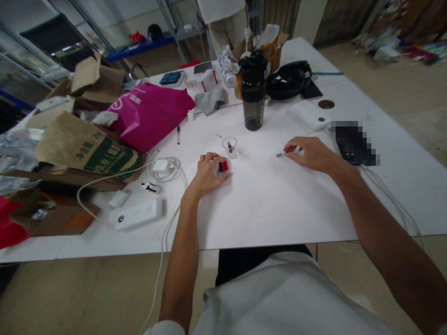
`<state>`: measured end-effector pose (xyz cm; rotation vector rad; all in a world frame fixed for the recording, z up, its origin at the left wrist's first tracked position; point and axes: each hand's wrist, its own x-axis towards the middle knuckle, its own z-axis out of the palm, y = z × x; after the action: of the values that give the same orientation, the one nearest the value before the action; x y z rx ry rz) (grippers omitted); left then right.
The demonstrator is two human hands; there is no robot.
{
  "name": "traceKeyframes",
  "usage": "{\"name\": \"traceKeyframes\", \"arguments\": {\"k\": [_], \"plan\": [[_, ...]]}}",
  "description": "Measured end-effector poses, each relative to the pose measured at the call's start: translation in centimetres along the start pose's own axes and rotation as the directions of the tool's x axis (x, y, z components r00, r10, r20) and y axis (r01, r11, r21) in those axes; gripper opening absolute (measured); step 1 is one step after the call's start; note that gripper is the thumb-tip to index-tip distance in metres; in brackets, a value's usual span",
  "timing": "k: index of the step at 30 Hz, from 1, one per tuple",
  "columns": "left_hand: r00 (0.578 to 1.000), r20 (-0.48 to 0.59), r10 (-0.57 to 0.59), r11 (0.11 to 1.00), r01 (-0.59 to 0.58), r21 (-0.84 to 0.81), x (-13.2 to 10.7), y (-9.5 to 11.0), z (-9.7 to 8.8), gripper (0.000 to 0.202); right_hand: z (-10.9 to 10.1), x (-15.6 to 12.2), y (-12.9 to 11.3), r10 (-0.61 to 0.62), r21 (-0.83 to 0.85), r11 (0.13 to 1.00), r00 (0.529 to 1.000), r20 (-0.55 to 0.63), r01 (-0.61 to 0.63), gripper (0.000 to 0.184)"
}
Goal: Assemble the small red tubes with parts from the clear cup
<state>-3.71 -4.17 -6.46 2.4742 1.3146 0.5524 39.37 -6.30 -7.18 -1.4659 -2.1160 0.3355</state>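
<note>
My left hand (206, 174) rests on the white table (272, 200) with its fingers curled round a small red and black object (223, 166). Just beyond it stands a small clear cup (230, 147) holding a tiny dark piece. Farther right, my right hand (310, 152) pinches a thin pen-like tool (286, 152), whose metal tip points left and lies on the table top.
A dark shaker bottle (253, 89) stands behind the cup. A white charger with its cable (161, 167), a white power bank (136, 215) and earbuds (150, 187) lie to the left, beside a pink bag (150, 114) and brown paper bags (84, 149). A person (225, 21) stands at the far edge.
</note>
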Motion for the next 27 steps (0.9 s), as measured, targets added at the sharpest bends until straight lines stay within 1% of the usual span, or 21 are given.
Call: {"name": "traceKeyframes", "arguments": {"k": [8, 14, 18, 21, 27], "plan": [[1.0, 0.011, -0.02, 1.0, 0.02, -0.004, -0.09, 0.13, -0.06, 0.05, 0.25, -0.05, -0.37, -0.02, 0.002, 1.0, 1.0, 0.0, 0.02, 0.01], [0.999, 0.027, -0.027, 1.0, 0.027, -0.007, -0.09, 0.09, -0.09, 0.049, 0.58, -0.09, -0.33, -0.035, -0.008, 0.999, 0.999, -0.005, 0.035, 0.013], [0.999, 0.032, -0.034, 0.999, 0.035, -0.005, -0.13, 0.11, -0.17, 0.05, 0.48, -0.04, -0.37, -0.039, -0.005, 0.999, 0.999, 0.018, 0.039, 0.015], [0.999, 0.032, -0.039, 0.999, 0.039, 0.01, -0.13, 0.08, -0.17, 0.052, 0.44, 0.0, -0.33, -0.034, -0.015, 0.999, 0.999, 0.022, 0.035, 0.015], [0.999, 0.026, -0.043, 0.999, 0.042, 0.013, -0.13, -0.12, -0.09, 0.055, 0.33, 0.05, -0.33, -0.019, 0.023, 1.0, 1.0, 0.021, 0.019, 0.017]]}}
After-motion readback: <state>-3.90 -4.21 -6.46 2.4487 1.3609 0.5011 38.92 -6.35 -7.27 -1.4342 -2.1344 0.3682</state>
